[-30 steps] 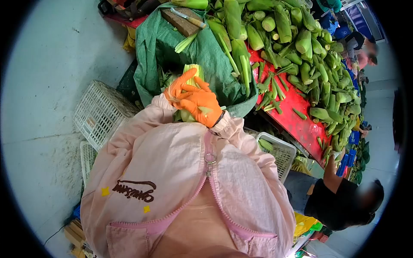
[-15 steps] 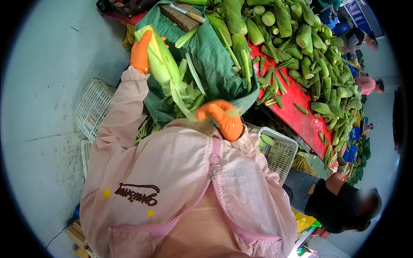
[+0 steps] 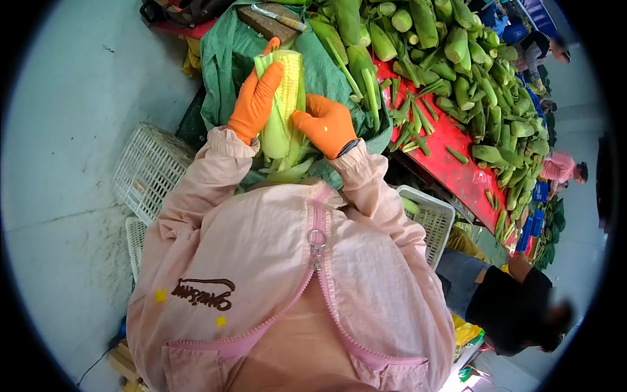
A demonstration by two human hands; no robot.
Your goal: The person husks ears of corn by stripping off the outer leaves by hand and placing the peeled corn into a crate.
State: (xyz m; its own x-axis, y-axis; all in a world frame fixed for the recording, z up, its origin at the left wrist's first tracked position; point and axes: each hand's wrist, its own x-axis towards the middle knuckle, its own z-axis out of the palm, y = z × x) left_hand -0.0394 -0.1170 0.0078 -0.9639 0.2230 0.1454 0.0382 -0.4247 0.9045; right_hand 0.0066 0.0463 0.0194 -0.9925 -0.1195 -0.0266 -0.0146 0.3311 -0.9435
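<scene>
A partly husked ear of corn (image 3: pixel 289 85) stands upright in front of me, its yellow kernels bare in the upper part and green husk hanging round the lower part. My left hand (image 3: pixel 256 98), in an orange glove, is wrapped round it from the left. From the other side my right hand (image 3: pixel 326 125), also gloved in orange, pinches the husk (image 3: pixel 299 134) along the cob's right edge. Below both hands, loose husk leaves (image 3: pixel 287 171) lie over the green sheet (image 3: pixel 222 72). What the right fingertips press on is partly hidden.
A large pile of unhusked corn (image 3: pixel 457 59) covers the red table (image 3: pixel 450 153) on the right. A knife (image 3: pixel 277 17) lies on a wooden block (image 3: pixel 264 25) at the back. White crates (image 3: pixel 153 166) stand at the left, another white crate (image 3: pixel 431 219) at the right. A person (image 3: pixel 509 307) is nearby.
The corn ear has moved right and turned more upright with my left hand. My right hand has risen from the hanging husk below to the cob's side, and more kernels show.
</scene>
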